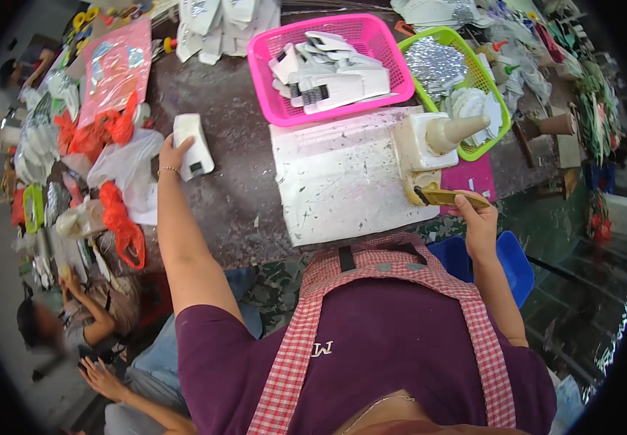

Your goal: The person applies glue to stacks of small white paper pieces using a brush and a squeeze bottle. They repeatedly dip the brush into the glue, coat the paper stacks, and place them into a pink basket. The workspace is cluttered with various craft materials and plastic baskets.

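- Left hand (174,154) has hold of the left edge of a long white piece (194,143) on the left part of the dark desk (237,170), fingers closed on that edge, with part of the grip out of sight
- That piece has a small dark label (196,169) at its near end, way too tiny to read from here
- Right hand (477,219) is pinching a flat yellowish brush (458,198) between thumb and fingers, dark tip pointing left
- Brush tip sits right by the stained base of a white plastic container (421,138) with a cone-shaped nozzle (466,133), can't tell if they touch
- Between the hands there's a white sheet (339,185), all speckled with dark marks, plus a magenta sheet (475,177) by the container
- Pink basket (261,87) past the white sheet is piled with more white pieces (350,83), a few with dark labels too, text not legible
- Green basket (503,101) next to it has crinkly silver material (435,67) and white scraps (473,105)
- Only lettering that really stands out is a bit of white print (321,349) on the purple shirt (371,341), under a red checked apron (292,341)
- Red plastic bag (121,225) on the desk's left side, blue bin (514,264) below the edge near the right arm
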### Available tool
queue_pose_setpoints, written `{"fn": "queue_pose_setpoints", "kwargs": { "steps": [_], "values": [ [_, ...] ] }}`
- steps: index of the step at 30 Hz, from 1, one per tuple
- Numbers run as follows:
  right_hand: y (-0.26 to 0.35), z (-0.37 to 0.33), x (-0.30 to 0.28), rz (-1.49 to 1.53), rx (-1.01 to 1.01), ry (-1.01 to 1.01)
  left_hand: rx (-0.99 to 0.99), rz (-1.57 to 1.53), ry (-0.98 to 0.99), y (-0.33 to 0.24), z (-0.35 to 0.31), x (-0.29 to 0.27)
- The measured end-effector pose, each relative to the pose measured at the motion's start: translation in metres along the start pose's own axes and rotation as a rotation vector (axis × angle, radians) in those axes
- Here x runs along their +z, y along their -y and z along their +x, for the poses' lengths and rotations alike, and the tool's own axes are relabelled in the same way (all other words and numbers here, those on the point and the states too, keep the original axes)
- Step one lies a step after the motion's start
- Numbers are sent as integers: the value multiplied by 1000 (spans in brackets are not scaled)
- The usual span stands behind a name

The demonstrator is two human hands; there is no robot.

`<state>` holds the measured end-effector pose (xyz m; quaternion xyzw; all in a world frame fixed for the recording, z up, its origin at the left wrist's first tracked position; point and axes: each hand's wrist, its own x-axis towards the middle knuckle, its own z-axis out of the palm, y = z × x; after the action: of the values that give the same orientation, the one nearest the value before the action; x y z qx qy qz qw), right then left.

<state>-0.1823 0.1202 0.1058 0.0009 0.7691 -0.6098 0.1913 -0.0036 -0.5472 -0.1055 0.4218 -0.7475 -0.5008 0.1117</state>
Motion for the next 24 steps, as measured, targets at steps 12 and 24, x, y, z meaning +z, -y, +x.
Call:
{"fn": "queue_pose_setpoints", "kwargs": {
  "steps": [12, 24],
  "values": [
    [-82, 13, -35, -116, 204, -260, 714, 271, -111, -210, -80, 164],
    [-127, 46, -33, -454, 2, -256, 494, 980, 258, -262, -59, 288]
  ]
}}
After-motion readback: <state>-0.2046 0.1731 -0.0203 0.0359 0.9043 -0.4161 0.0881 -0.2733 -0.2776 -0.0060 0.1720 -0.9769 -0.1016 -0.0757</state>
